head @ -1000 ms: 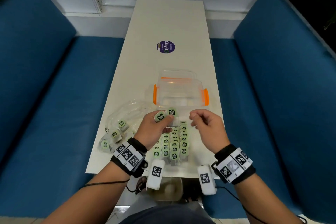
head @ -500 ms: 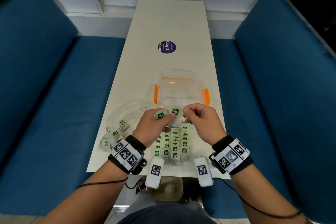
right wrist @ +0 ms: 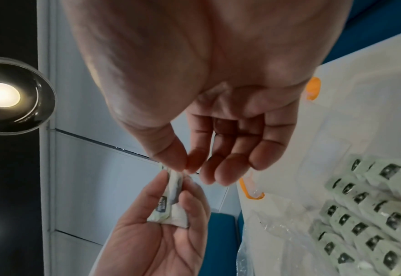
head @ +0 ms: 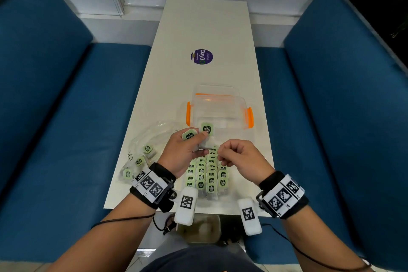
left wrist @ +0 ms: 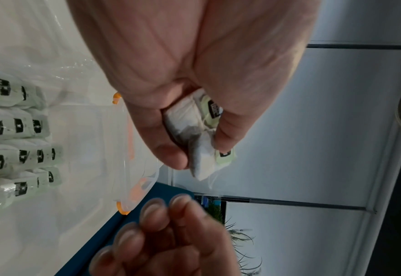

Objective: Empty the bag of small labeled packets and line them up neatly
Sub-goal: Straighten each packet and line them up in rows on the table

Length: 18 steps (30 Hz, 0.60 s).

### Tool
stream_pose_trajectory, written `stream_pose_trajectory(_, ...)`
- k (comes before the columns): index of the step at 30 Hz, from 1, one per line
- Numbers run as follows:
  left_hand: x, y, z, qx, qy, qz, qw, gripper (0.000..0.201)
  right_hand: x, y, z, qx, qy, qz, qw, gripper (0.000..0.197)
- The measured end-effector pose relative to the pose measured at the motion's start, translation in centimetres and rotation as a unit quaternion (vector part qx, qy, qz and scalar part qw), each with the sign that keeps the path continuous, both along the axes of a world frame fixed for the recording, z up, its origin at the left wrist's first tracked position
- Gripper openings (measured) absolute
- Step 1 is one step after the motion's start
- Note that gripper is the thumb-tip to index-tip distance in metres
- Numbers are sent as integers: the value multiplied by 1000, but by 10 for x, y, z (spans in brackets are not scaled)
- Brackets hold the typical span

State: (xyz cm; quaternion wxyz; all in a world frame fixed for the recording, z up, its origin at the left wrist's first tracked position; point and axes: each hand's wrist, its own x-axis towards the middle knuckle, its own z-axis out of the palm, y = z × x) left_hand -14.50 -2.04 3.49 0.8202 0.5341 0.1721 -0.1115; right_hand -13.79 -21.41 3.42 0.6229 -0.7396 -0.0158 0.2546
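Observation:
My left hand [head: 187, 150] grips two small white packets with green labels [head: 207, 129] just above the table, in front of the box. In the left wrist view the packets [left wrist: 194, 130] sit between thumb and fingers. My right hand [head: 238, 157] is close beside them, fingers curled. In the right wrist view its thumb and forefinger [right wrist: 182, 164] pinch the upper tip of a held packet [right wrist: 171, 205]. Several rows of lined-up packets [head: 207, 176] lie under both hands. The clear plastic bag [head: 152, 139], to the left, has three packets inside [head: 139, 161].
A clear plastic box with orange clips [head: 218, 108] stands just beyond my hands on the white table [head: 205, 28]. A round purple sticker [head: 201, 57] lies farther back. Blue benches [head: 66, 117] flank the table on both sides.
My right hand went up to the packets in my left hand half a second ago and has since drawn back slightly toward me. The left hand kept its two packets and barely moved.

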Motion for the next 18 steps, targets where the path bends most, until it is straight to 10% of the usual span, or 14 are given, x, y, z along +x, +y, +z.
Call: stream_pose_trajectory(18, -1, 3, 1, 56, -18, -6, 998, 17, 10, 16, 6, 64, 14, -62, 996, 14)
